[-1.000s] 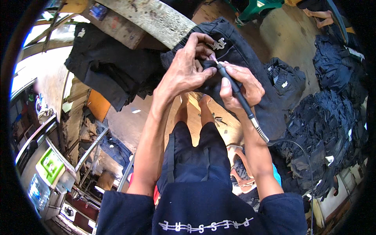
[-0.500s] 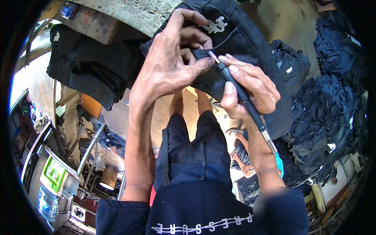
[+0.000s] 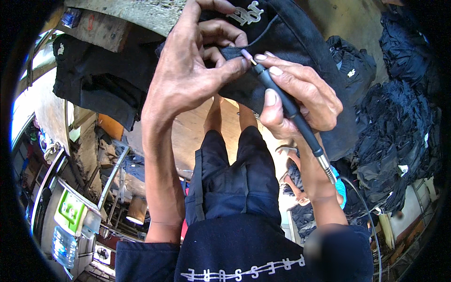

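My left hand (image 3: 181, 70) pinches the pocket edge of a black garment (image 3: 300, 51), its fingers curled over the cloth beside a pale embroidered emblem (image 3: 246, 15). In my right hand (image 3: 307, 96) is a black rotary grinder handpiece (image 3: 284, 98), gripped like a pen. Its small pinkish grinding tip (image 3: 246, 54) lies against or just beside the pocket edge, close to my left thumb; I cannot tell if it touches. From the tool's rear end runs a metal spring sleeve, and a thin flexible shaft (image 3: 364, 207) hangs down at the right.
Another black garment (image 3: 98, 80) drapes off a worn wooden board (image 3: 103, 28) at the left. Large heaps of dark clothing (image 3: 394, 127) fill the right side. A green container (image 3: 70, 211) and a water bottle (image 3: 63, 246) are at lower left. Part of another person (image 3: 338, 185) shows low at the right.
Both hands, with the garment and handpiece, have shifted slightly left and upward in the picture. The flexible shaft now shows at the right. Both grips are the same.
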A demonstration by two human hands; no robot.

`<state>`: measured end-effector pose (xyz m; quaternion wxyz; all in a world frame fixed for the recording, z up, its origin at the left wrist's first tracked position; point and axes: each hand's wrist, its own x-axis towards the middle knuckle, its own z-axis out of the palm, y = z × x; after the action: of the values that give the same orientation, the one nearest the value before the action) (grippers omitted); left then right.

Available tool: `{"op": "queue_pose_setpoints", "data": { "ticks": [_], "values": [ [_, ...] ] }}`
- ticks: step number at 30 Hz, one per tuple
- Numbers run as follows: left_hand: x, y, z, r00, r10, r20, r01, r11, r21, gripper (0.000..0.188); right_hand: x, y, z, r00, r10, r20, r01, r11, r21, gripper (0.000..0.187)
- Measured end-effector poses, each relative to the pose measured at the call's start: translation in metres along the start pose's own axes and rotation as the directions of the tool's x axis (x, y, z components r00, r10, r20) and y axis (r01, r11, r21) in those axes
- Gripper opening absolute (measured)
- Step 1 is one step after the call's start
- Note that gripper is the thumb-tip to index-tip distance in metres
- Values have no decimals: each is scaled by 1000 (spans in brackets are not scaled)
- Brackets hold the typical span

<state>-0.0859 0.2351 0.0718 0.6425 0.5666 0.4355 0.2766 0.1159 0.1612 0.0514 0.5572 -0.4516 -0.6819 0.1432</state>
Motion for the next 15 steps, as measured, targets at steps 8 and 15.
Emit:
{"op": "queue_pose_setpoints", "data": {
  "ticks": [8, 15],
  "values": [
    [0, -1, 2, 1000, 4, -22, -4, 1000, -1, 79, -1, 0, -2, 999, 26, -28, -26, 1000, 10, 24],
    [0, 0, 2, 1000, -14, -26, 13, 1000, -13, 79, -2, 1, -3, 998, 32, -49, -32, 999, 6, 25]
  ]
}}
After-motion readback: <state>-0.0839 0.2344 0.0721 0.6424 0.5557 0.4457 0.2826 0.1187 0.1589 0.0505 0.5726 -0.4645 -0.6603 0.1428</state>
